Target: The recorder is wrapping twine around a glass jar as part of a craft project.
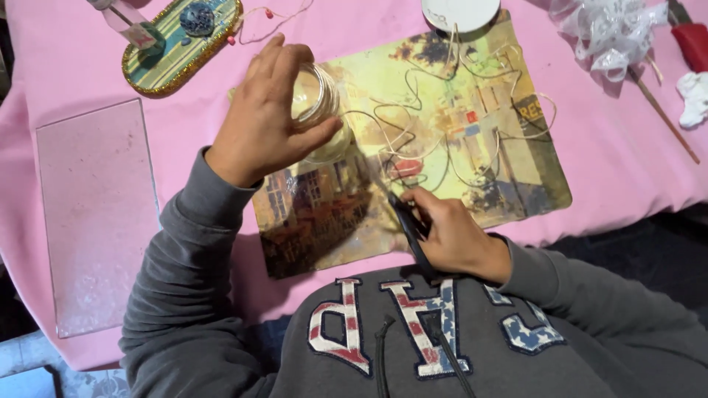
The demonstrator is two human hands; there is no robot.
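Observation:
My left hand (264, 118) grips a small clear glass jar (318, 110) by its rim, tilted on its side over a printed picture mat (487, 184). My right hand (451, 234) holds a pair of black-handled scissors (402, 214), their blades pointing up and left toward the jar. Thin cream twine (450, 110) lies in loose loops across the mat and runs toward the jar.
A pink cloth (192, 140) covers the table. A clear glass pane (96, 214) lies at the left. An oval gold-edged plaque (181, 46) sits at the top left, a white round dish (461, 13) at the top, crumpled clear ribbon (608, 33) and a red-handled tool (692, 38) at the top right.

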